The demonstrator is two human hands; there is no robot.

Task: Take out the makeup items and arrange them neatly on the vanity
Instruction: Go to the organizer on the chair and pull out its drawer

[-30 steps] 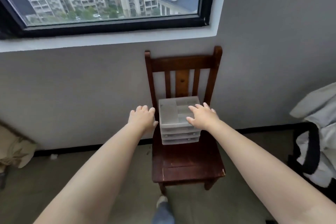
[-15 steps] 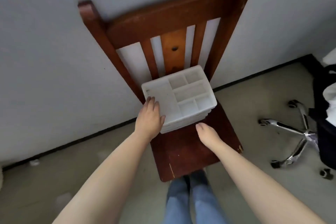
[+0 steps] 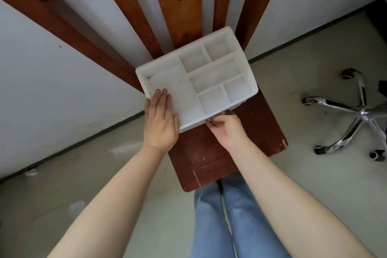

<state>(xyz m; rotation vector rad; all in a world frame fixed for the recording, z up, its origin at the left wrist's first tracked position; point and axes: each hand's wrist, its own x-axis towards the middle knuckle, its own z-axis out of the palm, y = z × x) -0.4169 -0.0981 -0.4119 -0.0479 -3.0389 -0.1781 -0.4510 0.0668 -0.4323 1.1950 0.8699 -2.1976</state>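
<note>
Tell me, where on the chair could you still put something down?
On the chair seat, the bare wood in front of the organizer, between it and the seat's front edge. The organizer's top compartments look empty too. It is crowded at the organizer's front, where the left hand rests flat on top and the right hand grips below its edge.

The person has two bare forearms with no sleeves, a left hand (image 3: 160, 123) and right hand (image 3: 227, 130) without rings, and light blue jeans (image 3: 217, 216).
</note>
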